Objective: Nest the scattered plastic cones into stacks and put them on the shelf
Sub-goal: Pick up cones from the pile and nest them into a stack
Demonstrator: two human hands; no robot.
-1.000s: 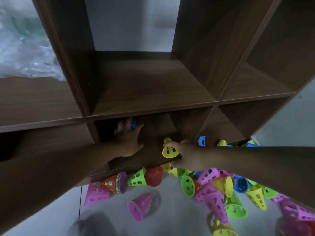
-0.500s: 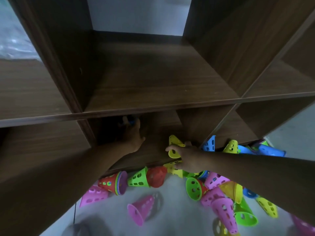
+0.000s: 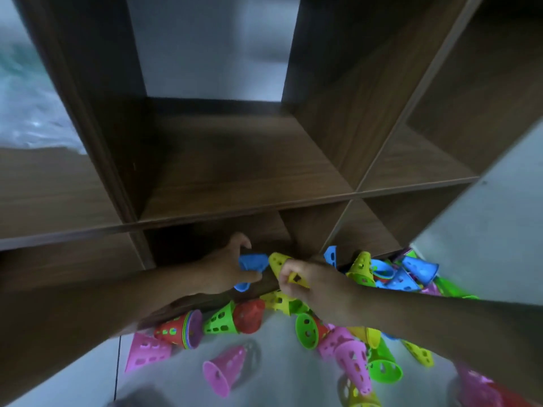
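Blue and yellow plastic meet at the centre of the frame, where a person's two bare hands work at the front edge of a dark brown wooden cube shelf (image 3: 235,201). The left hand (image 3: 226,271), just left of centre, has its fingers and thumb curled round a blue perforated plastic cone (image 3: 252,264), held at the mouth of the shelf's lower middle compartment. The right hand (image 3: 317,284), just right of centre, pinches a yellow perforated plastic cone (image 3: 279,261) whose narrow end points toward the blue one; the two cones sit just beside each other, and whether they touch cannot be told. Below the hands, on the pale glossy floor (image 3: 279,377), lie the scattered cones: a red cone stack with a purple rim (image 3: 179,330) at lower left of centre, a green cone nested with a red one (image 3: 235,318) beside it, a flat-lying pink cone (image 3: 147,351) at lower left and a lone pink cone on its side (image 3: 226,368) at bottom centre. A mixed heap of pink, green, yellow and blue cones (image 3: 352,345) spreads under the right forearm toward the lower right. More blue and yellow cones (image 3: 390,271) crowd the foot of the shelf at right of centre. Upper compartments of the shelf fill the top half of the frame.
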